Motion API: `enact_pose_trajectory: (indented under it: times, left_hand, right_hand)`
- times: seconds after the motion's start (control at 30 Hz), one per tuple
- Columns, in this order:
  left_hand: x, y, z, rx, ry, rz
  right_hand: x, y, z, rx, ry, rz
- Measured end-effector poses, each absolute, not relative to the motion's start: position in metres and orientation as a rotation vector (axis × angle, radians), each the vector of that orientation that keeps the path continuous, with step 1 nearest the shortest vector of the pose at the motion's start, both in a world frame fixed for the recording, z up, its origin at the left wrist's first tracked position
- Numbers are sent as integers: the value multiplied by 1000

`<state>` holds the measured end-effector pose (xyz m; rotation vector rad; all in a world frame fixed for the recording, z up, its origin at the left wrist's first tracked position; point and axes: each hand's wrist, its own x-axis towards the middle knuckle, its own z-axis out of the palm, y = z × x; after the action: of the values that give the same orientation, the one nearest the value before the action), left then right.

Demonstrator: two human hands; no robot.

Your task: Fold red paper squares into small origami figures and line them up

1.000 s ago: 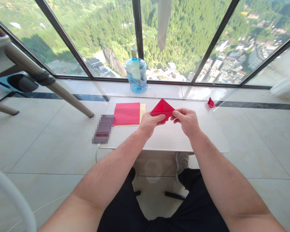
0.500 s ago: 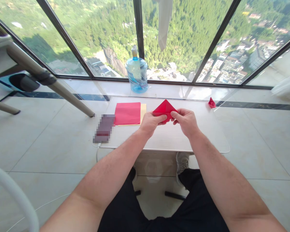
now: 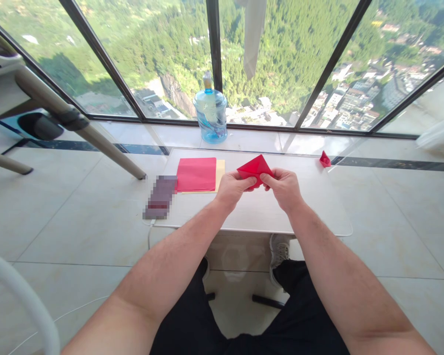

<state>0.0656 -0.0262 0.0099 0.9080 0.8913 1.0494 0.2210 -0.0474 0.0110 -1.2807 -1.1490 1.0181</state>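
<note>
A folded piece of red paper (image 3: 254,165) is held over the low white table (image 3: 203,212), its peak pointing away from me and leaning slightly right. My left hand (image 3: 235,187) is closed on its lower left part, thumb on top. On the lower right part, my right hand (image 3: 282,185) pinches the paper, its thumb close to the left one. The fingers beneath are mostly hidden. Left of my hands lies a stack of red paper sheets (image 3: 197,174), with yellow paper (image 3: 220,170) showing from under it. A small folded red paper piece (image 3: 324,159) sits at the table's far right corner.
A blurred-out flat device (image 3: 161,197) with a white cable (image 3: 149,235) lies at the table's left edge. A large blue water bottle (image 3: 210,116) stands behind the table by the window. Metal legs of some furniture (image 3: 107,148) reach down at left.
The folded red paper has turned a little clockwise in my hands, its peak moving to the right. Both hands keep their grip on it.
</note>
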Motion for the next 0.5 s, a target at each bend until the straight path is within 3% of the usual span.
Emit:
enact_pose_trajectory:
  times: [0.5]
  left_hand:
    - [66, -27, 7, 1083, 916, 1020]
  right_hand:
    - [217, -49, 13, -1277, -1157, 1026]
